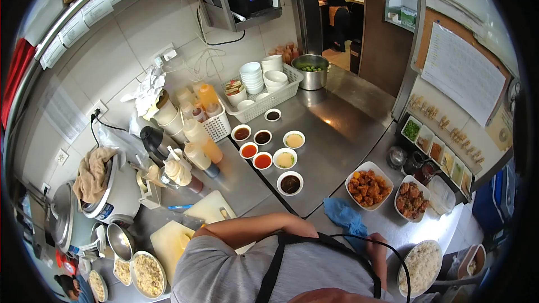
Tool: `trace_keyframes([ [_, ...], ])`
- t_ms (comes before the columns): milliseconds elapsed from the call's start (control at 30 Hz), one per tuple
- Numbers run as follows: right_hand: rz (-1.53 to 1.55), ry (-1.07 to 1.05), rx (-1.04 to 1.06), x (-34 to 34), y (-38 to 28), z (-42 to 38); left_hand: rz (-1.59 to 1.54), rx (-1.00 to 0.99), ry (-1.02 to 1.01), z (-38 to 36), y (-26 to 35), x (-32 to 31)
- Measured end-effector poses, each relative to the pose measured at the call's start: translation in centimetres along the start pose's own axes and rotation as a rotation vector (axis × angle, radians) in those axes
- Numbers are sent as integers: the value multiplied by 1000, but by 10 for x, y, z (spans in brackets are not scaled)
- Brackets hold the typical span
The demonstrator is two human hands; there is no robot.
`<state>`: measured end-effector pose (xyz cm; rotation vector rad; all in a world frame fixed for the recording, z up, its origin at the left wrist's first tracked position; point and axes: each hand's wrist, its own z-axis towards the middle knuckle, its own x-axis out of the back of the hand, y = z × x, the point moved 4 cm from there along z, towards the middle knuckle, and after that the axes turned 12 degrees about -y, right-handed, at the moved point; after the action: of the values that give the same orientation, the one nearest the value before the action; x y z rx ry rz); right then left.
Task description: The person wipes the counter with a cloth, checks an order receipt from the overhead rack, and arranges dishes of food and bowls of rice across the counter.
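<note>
My left forearm crosses in front of my grey shirt, and its hand is hidden behind my body and the black strap. Low on the right, my right hand [377,247] is partly visible beside a crumpled blue cloth [343,216]; its fingers are too hidden to show whether it grips the cloth. Beyond the cloth stand a bowl of orange-brown fried pieces [369,187] and a bowl of glazed meat pieces [412,200]. A large bowl of rice [421,266] is to the right of that hand.
Several small sauce bowls [262,160] stand mid-counter. Squeeze bottles [202,137], cutting boards [210,209] and a rice cooker [115,191] are at left. At the back are a white basket [264,109] of bowls and a steel pot [312,78]. Another person [336,8] stands beyond the doorway.
</note>
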<state>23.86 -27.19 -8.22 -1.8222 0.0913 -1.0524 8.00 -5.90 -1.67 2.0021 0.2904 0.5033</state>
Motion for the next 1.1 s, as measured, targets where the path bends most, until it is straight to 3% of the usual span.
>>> trace_keyframes([
  [33,-8,-4,168,-7,-15,-1,-15,42,17,-5,2,-2],
  [167,41,-96,308,-29,-49,8,-212,150,81,-21,4,-13],
  [367,-17,-294,235,-37,-29,27,-286,-28,243,-44,11,-34],
  [567,-385,-294,174,-18,-63,19,-235,-98,341,-51,-3,-54],
  [700,-413,-257,77,-23,-42,25,-200,-153,388,-49,5,-54],
  [800,-420,-248,10,-3,-30,21,-54,132,157,-48,-26,-58],
  [900,-490,-260,-108,31,-24,10,-459,566,275,-57,-8,-30],
  [967,-522,-262,-153,49,-8,4,-652,260,646,-43,-15,-10],
  [1000,-473,-148,-174,57,-11,0,-746,101,824,-36,-19,-2],
  [1100,-458,70,-227,68,-7,-9,-888,30,913,-5,-26,25],
])
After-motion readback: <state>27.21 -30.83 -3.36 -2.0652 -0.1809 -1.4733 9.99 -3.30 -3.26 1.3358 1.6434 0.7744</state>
